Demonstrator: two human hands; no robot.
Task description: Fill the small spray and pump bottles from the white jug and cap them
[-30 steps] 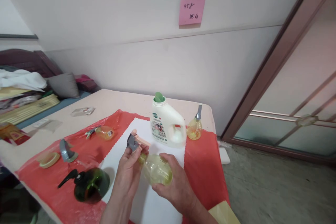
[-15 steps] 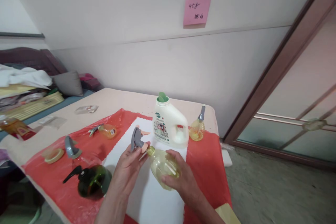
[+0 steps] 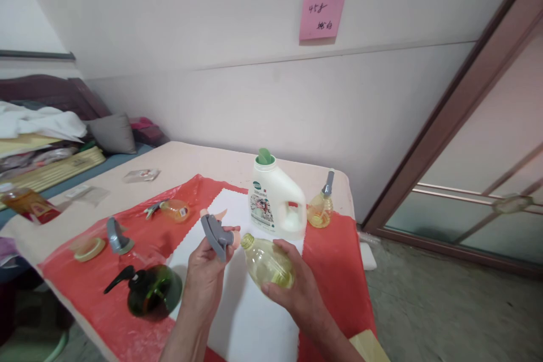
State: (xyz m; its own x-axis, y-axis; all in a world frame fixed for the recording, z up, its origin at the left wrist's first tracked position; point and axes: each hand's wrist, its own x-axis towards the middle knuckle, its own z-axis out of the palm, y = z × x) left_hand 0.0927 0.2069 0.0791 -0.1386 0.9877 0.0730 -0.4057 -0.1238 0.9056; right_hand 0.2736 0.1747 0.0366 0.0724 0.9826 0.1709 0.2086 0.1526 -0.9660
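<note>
Two hands work just above the white sheet (image 3: 237, 317): the left hand (image 3: 205, 280) has its fingers closed on a grey spray head (image 3: 215, 233), the right hand (image 3: 297, 294) grips a clear yellowish bottle (image 3: 268, 261) lying tilted, its open neck toward the spray head — close, but apart. To do this well, I judge the neck and the head's collar should line up straight before any turning. Room is fair ahead; the white jug (image 3: 275, 198) stands just behind, a dark green bottle (image 3: 153, 293) lies to the left, and the surface (image 3: 186, 161) ends near the right hand's side.
</note>
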